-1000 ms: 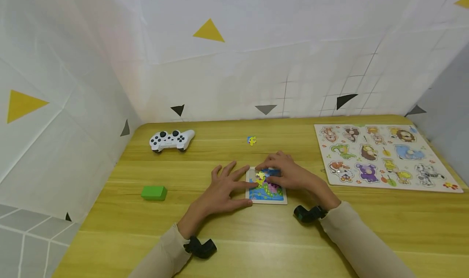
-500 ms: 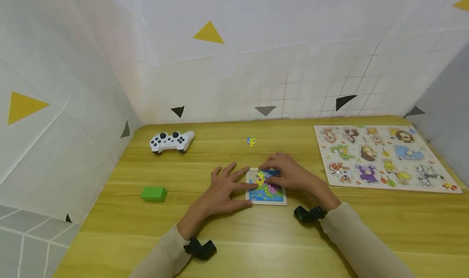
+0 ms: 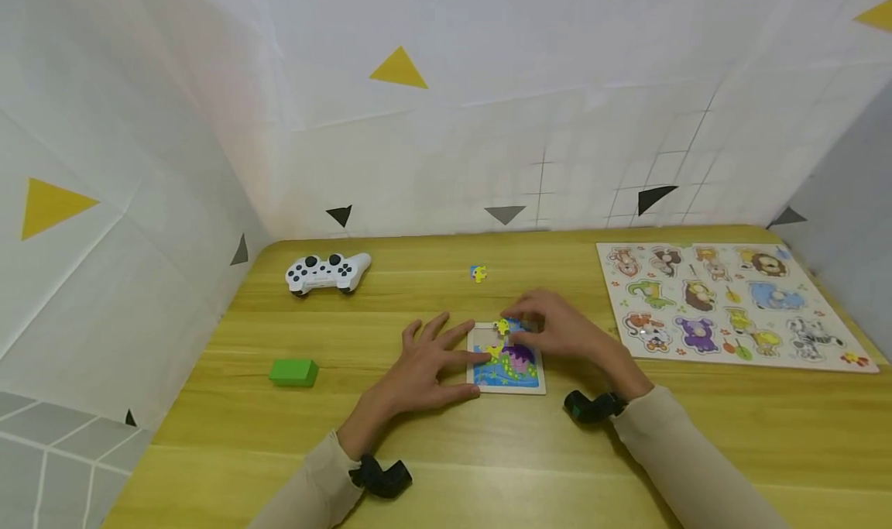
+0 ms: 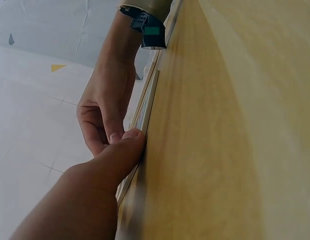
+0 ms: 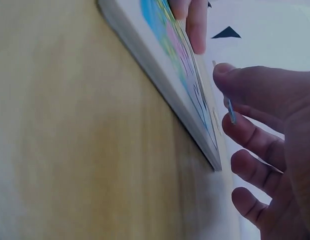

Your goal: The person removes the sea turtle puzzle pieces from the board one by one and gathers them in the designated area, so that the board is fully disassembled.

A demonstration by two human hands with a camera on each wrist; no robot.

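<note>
A puzzle piece [image 3: 501,328] hangs over the far part of the puzzle frame [image 3: 509,390], pinched in the right grip [image 3: 550,329], perhaps for fine control. The left grip [image 3: 421,366], grasping nothing, lies spread at the frame's left side, likely steadying it. Beyond lies a loose piece [image 3: 478,273].

You have a white game controller [image 3: 326,274] at the back left of your bench [image 3: 209,467], a green block [image 3: 293,372] nearer you, and a pale animal board [image 3: 773,320] at the right
</note>
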